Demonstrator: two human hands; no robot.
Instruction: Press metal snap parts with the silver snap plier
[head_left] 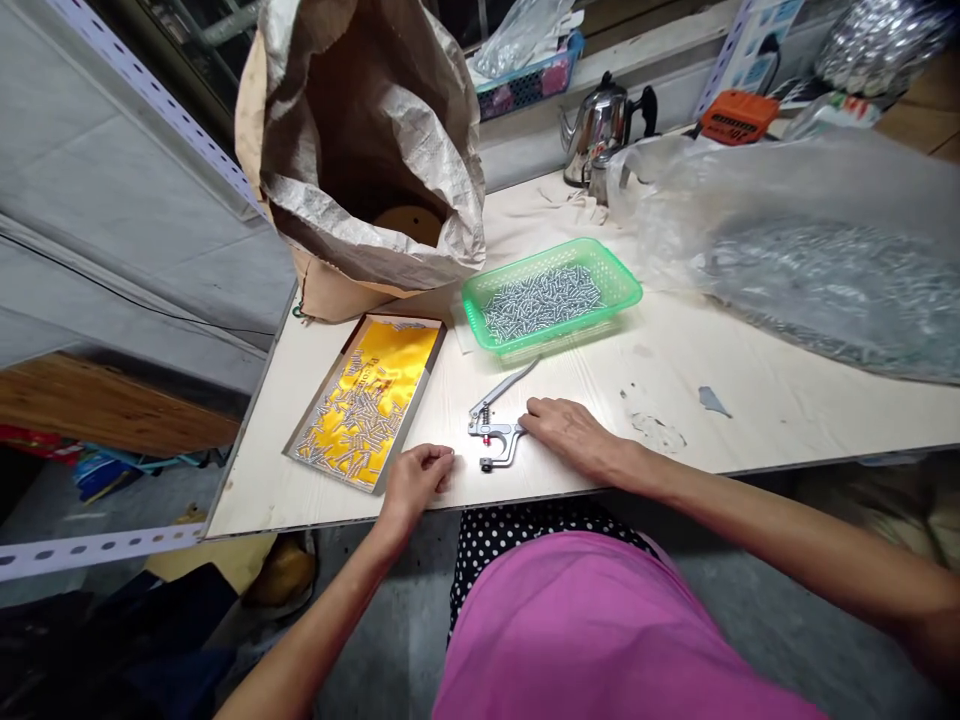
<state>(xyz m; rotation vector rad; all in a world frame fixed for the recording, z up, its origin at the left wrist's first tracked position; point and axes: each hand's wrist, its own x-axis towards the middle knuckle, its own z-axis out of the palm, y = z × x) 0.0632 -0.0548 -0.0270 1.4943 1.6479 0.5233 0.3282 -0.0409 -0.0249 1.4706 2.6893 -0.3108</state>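
A pair of snap-fastener pliers [508, 428] with grey handles, a spring and a red die lies on the table near its front edge. My right hand [571, 432] is closed over the end of its lower handle; the upper handle [504, 388] stands raised and free. My left hand [420, 483] is closed in a pinch left of the pliers' jaws, and whatever sits between its fingertips is too small to make out. Just beyond it, a shallow tray [409, 425] with a yellow lining holds many small metal pins [364, 420]. Behind the pliers, a green plastic basket [517, 345] contains more metal pins [544, 300].
A large open paper sack [330, 285] stands at the back left. On the right lies a clear plastic bag [825, 270] full of small metal parts. A steel kettle [600, 125] and an orange box [739, 115] stand at the back of the pale table [600, 390].
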